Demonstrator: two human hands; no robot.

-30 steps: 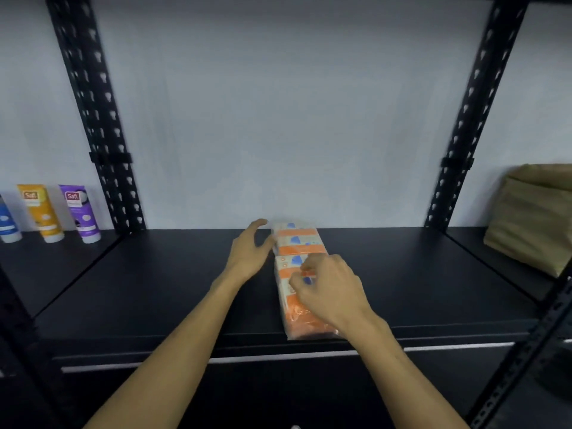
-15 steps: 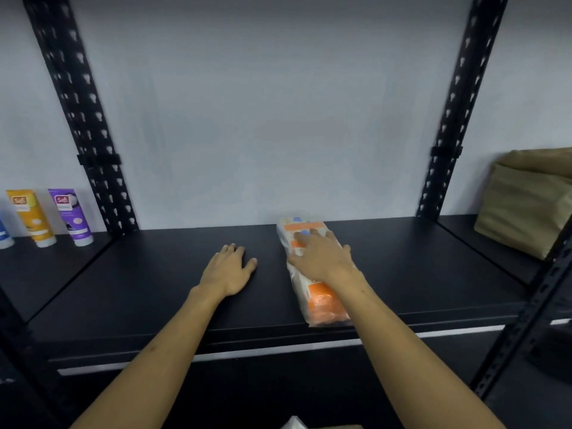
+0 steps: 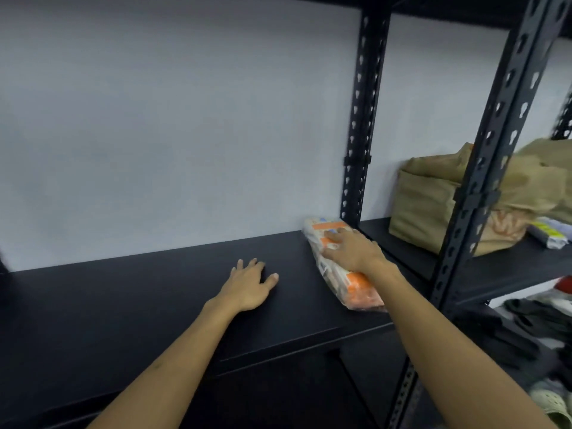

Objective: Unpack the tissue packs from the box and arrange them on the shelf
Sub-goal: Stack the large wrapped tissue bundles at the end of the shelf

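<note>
Here, position of pack: the long orange-and-white plastic-wrapped tissue pack (image 3: 340, 264) was laid flat on the matte black metal shelf (image 3: 154, 305), at its right end, just beside the perforated black upright post (image 3: 359, 150).
Right hand (image 3: 353, 252): was rested on top of the pack, fingers straight and spread, nothing gripped.
Left hand (image 3: 250, 283): was laid palm-down on the bare shelf, fingers extended, well apart from the pack.
Neighbouring bay: a crumpled olive-tan fabric bag (image 3: 433, 202) was seen on the adjoining shelf.
</note>
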